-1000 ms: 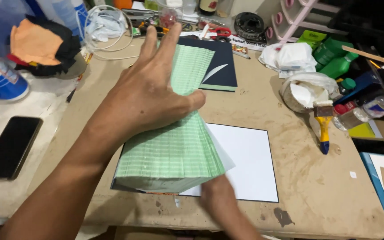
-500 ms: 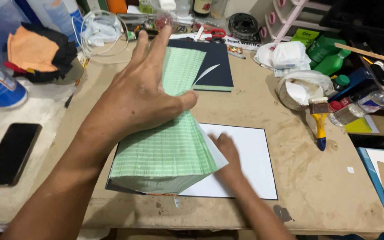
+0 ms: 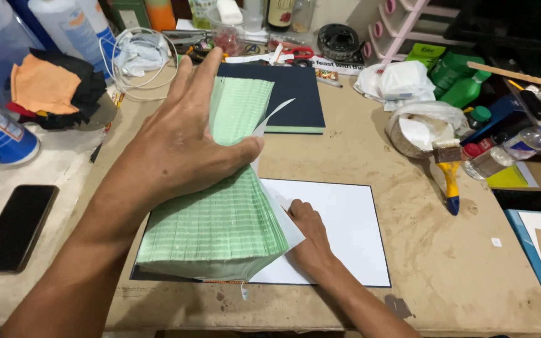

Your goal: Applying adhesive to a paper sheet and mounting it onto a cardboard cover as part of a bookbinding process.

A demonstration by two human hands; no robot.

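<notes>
Fingers spread, your left hand (image 3: 176, 144) presses flat on the green page block (image 3: 217, 225), hiding its middle. Your right hand (image 3: 308, 235) lies tucked under its lifted edge on the white endpaper (image 3: 339, 231); whether it pinches anything, you cannot tell.

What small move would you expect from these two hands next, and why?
Probably the right hand smooths the white endpaper outward, since it lies flat on that sheet while the left hand holds the green page block tilted clear of it.
</notes>
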